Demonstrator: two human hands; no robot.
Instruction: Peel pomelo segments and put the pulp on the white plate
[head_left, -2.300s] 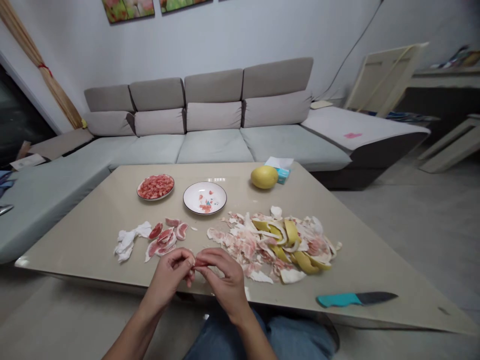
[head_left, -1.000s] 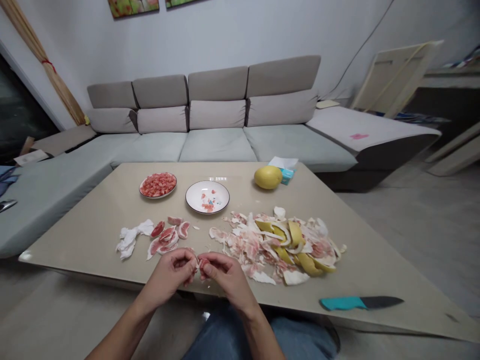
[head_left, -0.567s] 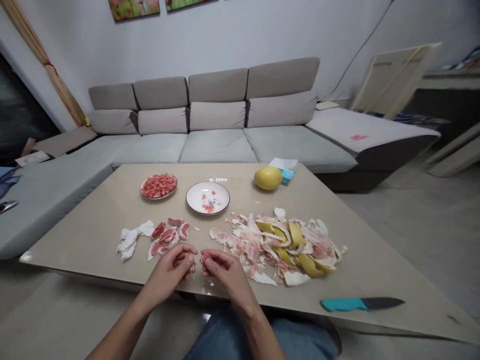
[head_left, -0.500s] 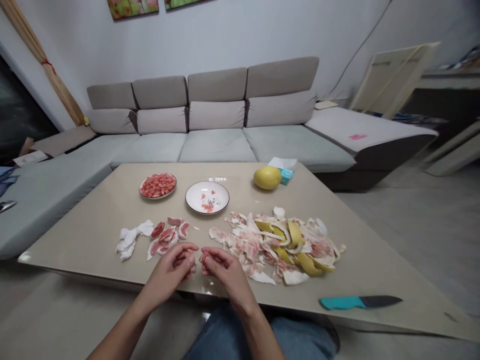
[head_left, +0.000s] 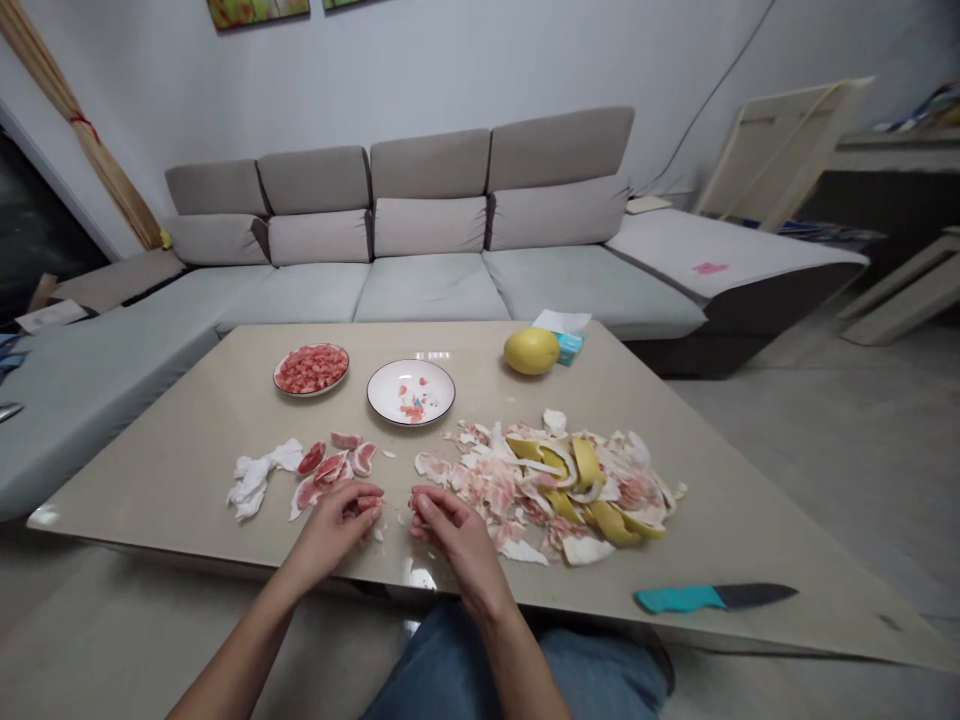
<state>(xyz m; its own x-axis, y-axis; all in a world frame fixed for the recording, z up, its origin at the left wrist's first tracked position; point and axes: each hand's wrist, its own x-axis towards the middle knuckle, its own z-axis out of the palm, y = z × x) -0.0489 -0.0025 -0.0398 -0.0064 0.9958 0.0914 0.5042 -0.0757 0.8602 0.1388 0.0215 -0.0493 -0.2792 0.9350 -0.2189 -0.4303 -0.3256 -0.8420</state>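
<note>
Close to the table's near edge, my left hand is closed on a reddish piece of pomelo flesh, partly hidden by the fingers. A short gap away, my right hand pinches another small reddish pomelo piece between thumb and fingers. Just beyond the left hand lie several red pomelo segments with pale skin on them. A white plate ahead of both hands carries a few small red bits. Right of my right hand spreads a heap of pomelo peel and membrane.
A plate heaped with red pulp pieces stands at the far left, with a crumpled white tissue nearer. A whole yellow pomelo sits beside a blue tissue pack. A knife with a turquoise handle lies along the near right edge.
My hands have moved apart, the left one going left and the right one slightly right. The whole view has shifted a little. The reddish piece in the left fingers now shows.
</note>
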